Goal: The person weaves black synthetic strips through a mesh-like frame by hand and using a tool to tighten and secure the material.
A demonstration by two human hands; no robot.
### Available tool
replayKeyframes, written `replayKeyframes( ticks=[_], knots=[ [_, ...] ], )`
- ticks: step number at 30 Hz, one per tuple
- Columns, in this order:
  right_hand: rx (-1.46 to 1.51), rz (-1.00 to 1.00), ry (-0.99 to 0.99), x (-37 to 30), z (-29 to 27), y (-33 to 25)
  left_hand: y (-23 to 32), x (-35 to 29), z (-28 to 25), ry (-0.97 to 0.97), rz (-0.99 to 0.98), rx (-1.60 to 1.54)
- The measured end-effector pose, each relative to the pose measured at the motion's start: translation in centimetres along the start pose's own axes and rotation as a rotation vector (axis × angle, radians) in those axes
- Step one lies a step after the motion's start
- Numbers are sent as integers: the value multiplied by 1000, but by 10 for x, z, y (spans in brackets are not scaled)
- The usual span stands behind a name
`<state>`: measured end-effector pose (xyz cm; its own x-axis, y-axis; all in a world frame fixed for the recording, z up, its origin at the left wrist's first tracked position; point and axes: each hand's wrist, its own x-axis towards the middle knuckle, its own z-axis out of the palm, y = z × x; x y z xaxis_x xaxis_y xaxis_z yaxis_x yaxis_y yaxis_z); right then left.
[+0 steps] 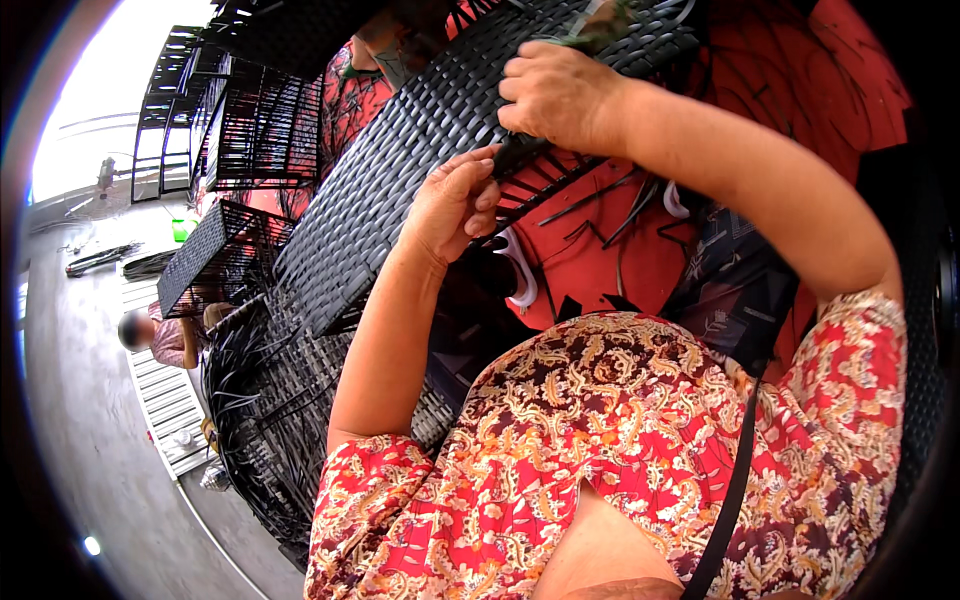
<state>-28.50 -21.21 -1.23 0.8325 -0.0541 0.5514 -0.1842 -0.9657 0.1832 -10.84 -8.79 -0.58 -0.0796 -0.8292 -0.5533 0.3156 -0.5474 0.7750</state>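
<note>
A dark woven panel (385,165) of flat, glossy plastic strips slants across the upper middle. At its near edge my left hand (457,203) is closed, thumb and forefinger pinching a black strip (515,152) that runs toward my other hand. My right hand (560,98) is a fist just above and to the right, over the panel's edge; whatever its fingers grip is hidden. Below this edge, bare dark ribs (545,185) show without weave. Past the right fist a greenish-brown thing (600,25) is too blurred to name.
Red sheeting (585,250) covers the floor beneath, scattered with loose black strips (630,210). Black frames (260,120) stand at the upper left, beside a smaller woven piece (205,255). A person (172,335) sits farther left. Another woven piece with loose strip ends (300,430) lies at my left.
</note>
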Motion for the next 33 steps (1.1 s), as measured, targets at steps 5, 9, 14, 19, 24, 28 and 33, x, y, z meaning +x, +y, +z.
replayKeyframes(
  ticks=[5,9,14,19,24,28,33],
  knots=[
    [-144,-352,-188,35,-13,21,-1,-1,4,33,23,-24],
    [-107,-395,-347,51,-18,20,-3,-2,7,48,23,11],
    [91,-383,-586,64,-27,30,-8,-2,10,67,25,-3],
    [116,-252,-490,50,-15,30,-8,-4,15,92,-2,-51],
    [130,-272,-451,45,-15,34,-9,-2,16,80,-23,-89],
    [126,-364,-422,50,-22,30,-8,-6,19,82,-13,-88],
    [-77,-475,-477,65,-29,16,-11,1,11,41,24,-129]
  ],
)
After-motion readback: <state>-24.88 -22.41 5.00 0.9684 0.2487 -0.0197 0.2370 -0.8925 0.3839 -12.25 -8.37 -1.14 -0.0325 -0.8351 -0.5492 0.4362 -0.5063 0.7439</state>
